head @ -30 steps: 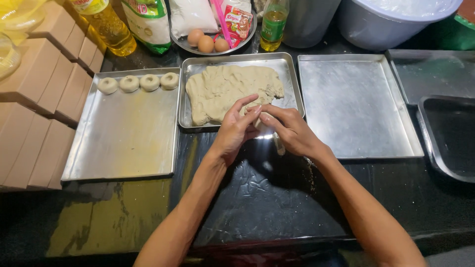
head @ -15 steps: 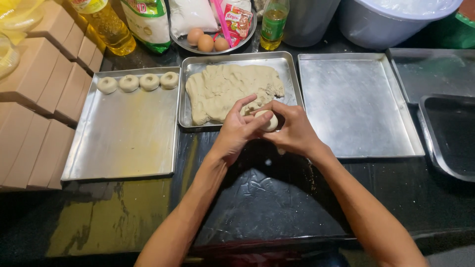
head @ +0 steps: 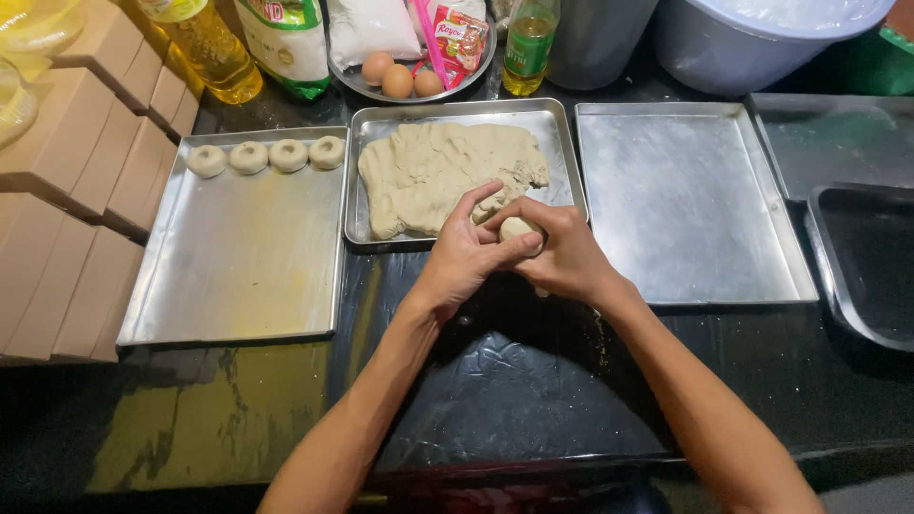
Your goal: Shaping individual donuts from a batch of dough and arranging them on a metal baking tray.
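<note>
Countertop (head: 533,381), black and glossy, carries three steel trays side by side along its far edge. My left tray (head: 238,257) holds four shaped dough rings (head: 268,156) in a row along its far rim; my right tray (head: 685,200) lies bare. Between them, the middle tray (head: 562,143) holds the big slab of dough (head: 443,176). Just over that tray's near rim my left hand (head: 466,257) and right hand (head: 571,257) meet, fingers curled together and pressed around a small dough ball (head: 519,228), which peeks out between them. To shape it well, I judge I should keep even, light pressure from both palms, turning the ball so it rounds smoothly without cracking, and keep it over the tray's edge.
</note>
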